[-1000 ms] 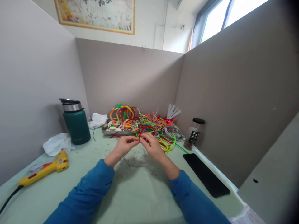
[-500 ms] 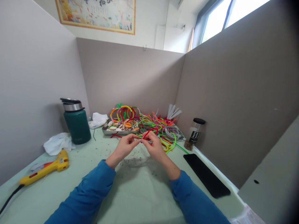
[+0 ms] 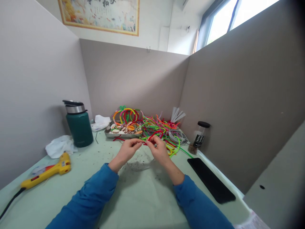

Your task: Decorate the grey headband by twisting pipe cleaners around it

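Note:
My left hand (image 3: 127, 151) and my right hand (image 3: 158, 150) meet over the middle of the table, fingertips almost touching. Both are closed in a pinch on a red pipe cleaner (image 3: 152, 135), part of which stands up in a loop over my right fingers. The end between the fingertips is too small to make out clearly. Just behind my right hand lies a tangled heap of coloured pipe cleaners (image 3: 154, 122). A metal tray (image 3: 124, 136) of shells and round slices sits behind my left hand, with coloured pipe-cleaner rings (image 3: 127, 115) on it.
At left stand a green bottle (image 3: 79, 128), crumpled tissue (image 3: 60, 146) and a yellow glue gun (image 3: 47, 173). On the right are a clear jar (image 3: 199, 138) with a black lid and a flat black slab (image 3: 211, 179). Grey partitions (image 3: 133, 73) enclose the table.
Both hands stay nearly in place, still pinching the red pipe cleaner. My right fingers have shifted slightly, and the whole view has moved a touch.

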Demonstrator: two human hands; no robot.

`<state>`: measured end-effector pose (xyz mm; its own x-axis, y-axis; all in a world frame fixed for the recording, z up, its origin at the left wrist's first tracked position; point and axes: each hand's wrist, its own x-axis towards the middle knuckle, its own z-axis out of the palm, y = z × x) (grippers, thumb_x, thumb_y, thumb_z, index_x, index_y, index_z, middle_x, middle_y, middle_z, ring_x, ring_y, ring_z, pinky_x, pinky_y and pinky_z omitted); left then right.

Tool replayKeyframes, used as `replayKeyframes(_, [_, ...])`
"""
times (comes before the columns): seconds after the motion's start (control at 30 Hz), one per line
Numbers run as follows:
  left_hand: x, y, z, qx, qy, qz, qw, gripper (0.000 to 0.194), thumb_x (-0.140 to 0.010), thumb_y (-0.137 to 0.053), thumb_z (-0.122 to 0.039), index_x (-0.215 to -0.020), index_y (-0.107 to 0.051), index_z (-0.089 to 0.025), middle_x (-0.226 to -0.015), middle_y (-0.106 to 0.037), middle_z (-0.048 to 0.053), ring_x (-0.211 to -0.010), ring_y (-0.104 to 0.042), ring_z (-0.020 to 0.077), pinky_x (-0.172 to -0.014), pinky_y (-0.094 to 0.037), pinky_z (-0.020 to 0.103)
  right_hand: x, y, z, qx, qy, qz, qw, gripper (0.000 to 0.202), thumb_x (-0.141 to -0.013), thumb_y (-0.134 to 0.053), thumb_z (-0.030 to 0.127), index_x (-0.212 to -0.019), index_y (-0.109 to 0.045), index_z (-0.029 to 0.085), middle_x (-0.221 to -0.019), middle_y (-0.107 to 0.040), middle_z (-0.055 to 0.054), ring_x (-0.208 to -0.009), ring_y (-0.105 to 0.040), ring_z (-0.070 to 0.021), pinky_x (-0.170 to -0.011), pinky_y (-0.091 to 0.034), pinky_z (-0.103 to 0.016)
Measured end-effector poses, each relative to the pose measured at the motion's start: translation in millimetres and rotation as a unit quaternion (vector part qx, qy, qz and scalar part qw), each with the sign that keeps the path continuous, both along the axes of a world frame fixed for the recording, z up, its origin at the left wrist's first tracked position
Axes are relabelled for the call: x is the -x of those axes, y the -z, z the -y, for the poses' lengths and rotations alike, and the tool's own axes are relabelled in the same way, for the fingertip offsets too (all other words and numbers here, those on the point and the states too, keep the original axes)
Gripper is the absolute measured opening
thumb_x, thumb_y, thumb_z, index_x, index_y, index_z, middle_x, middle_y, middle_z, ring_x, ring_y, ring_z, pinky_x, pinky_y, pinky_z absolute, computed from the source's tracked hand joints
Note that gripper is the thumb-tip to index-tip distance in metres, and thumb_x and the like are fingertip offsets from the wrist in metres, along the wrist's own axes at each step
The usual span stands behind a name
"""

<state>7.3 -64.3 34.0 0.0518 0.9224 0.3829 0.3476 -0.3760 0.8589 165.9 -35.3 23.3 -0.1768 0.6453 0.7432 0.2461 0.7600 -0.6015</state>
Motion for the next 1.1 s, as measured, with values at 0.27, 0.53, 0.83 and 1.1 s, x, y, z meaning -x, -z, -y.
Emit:
replayKeyframes(0.27, [0.8,1.1,0.3,-0.032,-0.03,-0.052,0.998,0.025,-0.074,-0.053,-0.032,-0.085,-0.07,-0.017,-0.075,-0.067,0.003,-0.065,-0.054,0.0153,-0.055,-0.039,0.022,2.5,2.4,0.6,0.003,0.002,0.011,1.0,0.013,-0.081,-0.053,0.025,-0.07,-0.053,0.018,-0.069,-0.055,-0.001,-0.066,-0.052,-0.0138,-0.061,-0.042,-0.024])
replayKeyframes(0.53, [-5.1,2.5,3.9,-0.099,-0.067,-0.127,0.985,0.025,-0.07,-0.06,-0.041,-0.077,-0.069,-0.018,-0.069,-0.063,0.003,-0.058,-0.049,0.0124,-0.055,-0.037,0.022,5.7,-2.0,7.4,-0.032,-0.014,0.034,0.999,0.014,-0.084,-0.05,0.023,-0.074,-0.058,0.019,-0.075,-0.057,-0.003,-0.073,-0.053,-0.0153,-0.067,-0.042,-0.027])
replayKeyframes(0.83, [2.6,-1.1,2.2,-0.016,-0.083,-0.026,0.996,0.024,-0.071,-0.054,-0.036,-0.064,-0.066,-0.016,-0.06,-0.062,0.001,-0.057,-0.05,0.0133,-0.052,-0.035,0.022,-2.8,-0.6,2.0,-0.054,-0.022,0.12,0.991,0.006,-0.079,-0.056,0.018,-0.082,-0.061,0.019,-0.087,-0.062,-0.004,-0.084,-0.055,-0.0175,-0.074,-0.042,-0.029])
replayKeyframes(1.1, [0.3,-2.7,2.4,0.05,-0.008,0.102,0.994,0.025,-0.068,-0.06,-0.035,-0.081,-0.059,-0.015,-0.061,-0.061,-0.001,-0.043,-0.041,0.0067,-0.042,-0.029,0.02,2.0,3.2,5.2,-0.036,-0.01,0.123,0.992,0.011,-0.084,-0.052,0.025,-0.086,-0.061,0.019,-0.08,-0.063,-0.004,-0.072,-0.056,-0.0154,-0.065,-0.041,-0.026])
